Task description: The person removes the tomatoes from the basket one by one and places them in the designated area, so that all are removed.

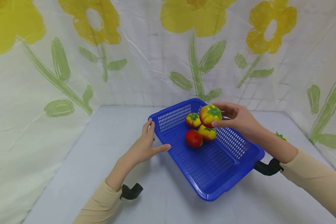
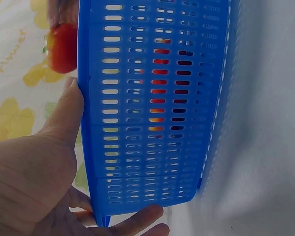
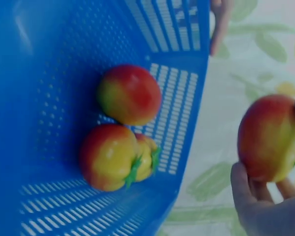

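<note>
1. The fingers of my right hand (image 1: 235, 119) are curled, pinching a glossy, round, yellow-and-red tomato-like fruit with a green leafy top (image 1: 210, 115) between the thumb and the fingers opposite.
2. That fruit sits right at my right fingertips, above the level of the rim of a blue, rectangular, perforated plastic basket (image 1: 212, 186).
3. My left hand (image 1: 141, 147) holds this basket by its left edge: thumb laid on the rim, the other fingers spread away from it around the far-left corner, some of them against the outer wall.
4. Three more fruits lie close together inside the basket, to the right of my left thumb and lower than my right fingers. The smooth, rounded, red fruit (image 1: 194, 138) is the one nearest that thumb.
5. Beside it, closer to my right thumb, is a squat yellow fruit with a green top (image 1: 207, 133). Whether these two touch, I cannot tell.
6. Farther from me, left of my right fingertips, rests a small yellow-and-red fruit with a star-shaped green top (image 1: 193, 120).
7. Well behind my right fingers, past the forearm, a mostly hidden fruit with yellow skin and green leaves (image 1: 281, 136) peeks out.
8. Below my fingers spreads a pale, flat tabletop (image 1: 100, 149); beyond them hangs a whitish curtain printed with yellow flowers (image 1: 145, 71).
</note>
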The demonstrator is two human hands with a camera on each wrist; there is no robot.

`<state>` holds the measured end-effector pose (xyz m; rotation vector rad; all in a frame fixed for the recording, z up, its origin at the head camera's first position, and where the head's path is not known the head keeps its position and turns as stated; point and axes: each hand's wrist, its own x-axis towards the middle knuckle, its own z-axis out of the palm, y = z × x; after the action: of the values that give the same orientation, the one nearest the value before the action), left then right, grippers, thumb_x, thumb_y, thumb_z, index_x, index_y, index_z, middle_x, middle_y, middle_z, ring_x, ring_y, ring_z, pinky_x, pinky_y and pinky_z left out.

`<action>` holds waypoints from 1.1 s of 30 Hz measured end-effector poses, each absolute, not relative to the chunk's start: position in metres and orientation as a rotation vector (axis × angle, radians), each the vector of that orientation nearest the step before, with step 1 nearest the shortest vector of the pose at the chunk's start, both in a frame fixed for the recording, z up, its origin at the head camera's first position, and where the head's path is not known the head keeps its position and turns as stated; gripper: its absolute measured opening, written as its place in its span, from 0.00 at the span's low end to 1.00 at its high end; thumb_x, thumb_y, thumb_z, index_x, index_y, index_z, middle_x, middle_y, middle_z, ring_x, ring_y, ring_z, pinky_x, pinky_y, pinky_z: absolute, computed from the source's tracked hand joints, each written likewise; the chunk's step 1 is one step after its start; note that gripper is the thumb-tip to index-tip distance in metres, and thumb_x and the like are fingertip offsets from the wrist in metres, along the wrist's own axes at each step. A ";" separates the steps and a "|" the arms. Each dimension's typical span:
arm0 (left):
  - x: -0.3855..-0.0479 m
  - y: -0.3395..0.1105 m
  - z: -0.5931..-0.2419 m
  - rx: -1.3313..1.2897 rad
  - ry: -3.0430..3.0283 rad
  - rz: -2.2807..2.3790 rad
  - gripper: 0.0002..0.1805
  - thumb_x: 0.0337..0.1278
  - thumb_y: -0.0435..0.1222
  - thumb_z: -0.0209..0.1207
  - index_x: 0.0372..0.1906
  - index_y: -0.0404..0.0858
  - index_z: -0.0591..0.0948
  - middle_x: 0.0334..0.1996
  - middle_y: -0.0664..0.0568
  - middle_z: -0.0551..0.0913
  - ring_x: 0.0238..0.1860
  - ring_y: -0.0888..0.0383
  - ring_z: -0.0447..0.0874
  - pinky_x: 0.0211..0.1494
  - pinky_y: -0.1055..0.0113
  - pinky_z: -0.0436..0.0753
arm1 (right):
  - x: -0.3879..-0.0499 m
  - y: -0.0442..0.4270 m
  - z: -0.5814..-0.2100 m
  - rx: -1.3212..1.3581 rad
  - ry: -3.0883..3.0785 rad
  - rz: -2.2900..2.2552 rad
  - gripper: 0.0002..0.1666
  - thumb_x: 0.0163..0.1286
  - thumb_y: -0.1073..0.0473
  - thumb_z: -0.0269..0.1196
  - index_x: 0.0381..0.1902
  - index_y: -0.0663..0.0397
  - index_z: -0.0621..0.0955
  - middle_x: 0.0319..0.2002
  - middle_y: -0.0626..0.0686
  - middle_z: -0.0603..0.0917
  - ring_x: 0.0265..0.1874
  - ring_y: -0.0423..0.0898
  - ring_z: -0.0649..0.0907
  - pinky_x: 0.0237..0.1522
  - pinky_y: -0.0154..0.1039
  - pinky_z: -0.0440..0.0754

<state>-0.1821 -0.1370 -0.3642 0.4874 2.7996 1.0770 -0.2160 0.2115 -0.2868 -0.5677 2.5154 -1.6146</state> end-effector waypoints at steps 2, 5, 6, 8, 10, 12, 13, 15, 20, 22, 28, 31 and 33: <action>-0.182 -0.138 -0.364 0.487 2.799 1.079 0.67 0.51 0.66 0.61 0.77 0.33 0.36 0.77 0.45 0.27 0.60 0.42 0.76 0.54 0.54 0.80 | -0.209 0.212 -0.286 -0.518 2.543 -1.601 0.36 0.59 0.53 0.74 0.65 0.44 0.76 0.57 0.49 0.80 0.54 0.48 0.79 0.50 0.36 0.80; -0.183 -0.137 -0.364 0.488 2.794 1.083 0.67 0.51 0.66 0.61 0.77 0.33 0.36 0.77 0.45 0.27 0.60 0.42 0.75 0.55 0.54 0.79 | -0.200 0.215 -0.288 -0.467 2.572 -1.580 0.37 0.59 0.52 0.75 0.66 0.44 0.76 0.57 0.49 0.80 0.55 0.48 0.78 0.49 0.36 0.80; -0.183 -0.137 -0.364 0.486 2.794 1.082 0.67 0.51 0.66 0.61 0.77 0.33 0.36 0.77 0.45 0.27 0.60 0.43 0.75 0.55 0.54 0.79 | -0.198 0.216 -0.289 -0.458 2.579 -1.567 0.38 0.59 0.51 0.75 0.66 0.44 0.75 0.57 0.50 0.80 0.55 0.48 0.78 0.49 0.35 0.80; -0.183 -0.137 -0.364 0.486 2.794 1.081 0.67 0.51 0.66 0.61 0.77 0.33 0.36 0.77 0.45 0.27 0.60 0.43 0.75 0.55 0.54 0.79 | -0.194 0.219 -0.292 -0.448 2.592 -1.547 0.39 0.58 0.50 0.75 0.67 0.45 0.75 0.58 0.50 0.79 0.57 0.49 0.78 0.49 0.35 0.80; -0.183 -0.137 -0.364 0.488 2.796 1.083 0.67 0.51 0.66 0.61 0.77 0.32 0.36 0.77 0.45 0.27 0.59 0.43 0.76 0.55 0.54 0.79 | -0.191 0.221 -0.295 -0.443 2.594 -1.540 0.40 0.58 0.49 0.74 0.68 0.46 0.74 0.58 0.51 0.79 0.58 0.51 0.77 0.49 0.34 0.80; -0.182 -0.137 -0.364 0.489 2.797 1.083 0.66 0.51 0.65 0.62 0.77 0.32 0.37 0.77 0.45 0.27 0.59 0.43 0.76 0.55 0.54 0.79 | -0.189 0.224 -0.298 -0.436 2.600 -1.530 0.40 0.59 0.48 0.74 0.68 0.47 0.74 0.58 0.51 0.79 0.58 0.51 0.77 0.49 0.34 0.80; -0.182 -0.137 -0.363 0.491 2.797 1.084 0.66 0.51 0.65 0.62 0.77 0.32 0.37 0.77 0.45 0.28 0.59 0.43 0.76 0.55 0.54 0.79 | -0.188 0.225 -0.299 -0.427 2.600 -1.531 0.40 0.59 0.48 0.74 0.68 0.47 0.74 0.58 0.51 0.79 0.58 0.51 0.77 0.49 0.34 0.80; -0.182 -0.138 -0.363 0.492 2.797 1.084 0.66 0.52 0.65 0.62 0.77 0.32 0.37 0.77 0.45 0.28 0.59 0.43 0.76 0.55 0.54 0.79 | -0.187 0.226 -0.301 -0.414 2.597 -1.533 0.40 0.59 0.48 0.74 0.67 0.48 0.74 0.58 0.52 0.79 0.57 0.51 0.77 0.49 0.34 0.80; -0.181 -0.137 -0.363 0.487 2.793 1.084 0.66 0.52 0.65 0.62 0.77 0.32 0.37 0.77 0.45 0.28 0.59 0.43 0.76 0.54 0.54 0.80 | -0.182 0.232 -0.302 -0.391 2.605 -1.527 0.39 0.60 0.48 0.73 0.68 0.48 0.74 0.58 0.52 0.79 0.56 0.50 0.77 0.48 0.35 0.80; -0.181 -0.137 -0.363 0.488 2.791 1.088 0.66 0.52 0.65 0.62 0.77 0.32 0.37 0.77 0.45 0.28 0.59 0.43 0.76 0.54 0.54 0.80 | -0.181 0.235 -0.303 -0.385 2.604 -1.533 0.38 0.61 0.49 0.73 0.68 0.48 0.74 0.58 0.52 0.79 0.56 0.50 0.77 0.47 0.34 0.80; -0.182 -0.138 -0.363 0.494 2.795 1.079 0.66 0.52 0.65 0.61 0.77 0.32 0.36 0.77 0.45 0.27 0.59 0.43 0.76 0.54 0.55 0.80 | -0.180 0.240 -0.307 -0.362 2.566 -1.550 0.39 0.61 0.51 0.73 0.69 0.48 0.73 0.59 0.52 0.78 0.57 0.49 0.76 0.49 0.33 0.80; -0.183 -0.138 -0.364 0.495 2.798 1.083 0.66 0.52 0.65 0.62 0.77 0.32 0.37 0.77 0.45 0.28 0.59 0.43 0.76 0.53 0.55 0.80 | -0.180 0.243 -0.311 -0.368 2.549 -1.553 0.40 0.60 0.52 0.73 0.69 0.49 0.72 0.60 0.53 0.77 0.58 0.50 0.76 0.50 0.33 0.79; -0.183 -0.137 -0.365 0.500 2.798 1.087 0.66 0.52 0.65 0.62 0.77 0.32 0.37 0.77 0.45 0.28 0.59 0.43 0.76 0.53 0.55 0.80 | -0.179 0.245 -0.314 -0.349 2.538 -1.573 0.40 0.60 0.52 0.74 0.69 0.49 0.72 0.61 0.53 0.77 0.59 0.50 0.76 0.50 0.33 0.79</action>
<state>-0.1829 -0.1372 -0.3649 0.4995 2.7982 1.0872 -0.1792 0.2446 -0.3141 -0.3487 2.5380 -1.5727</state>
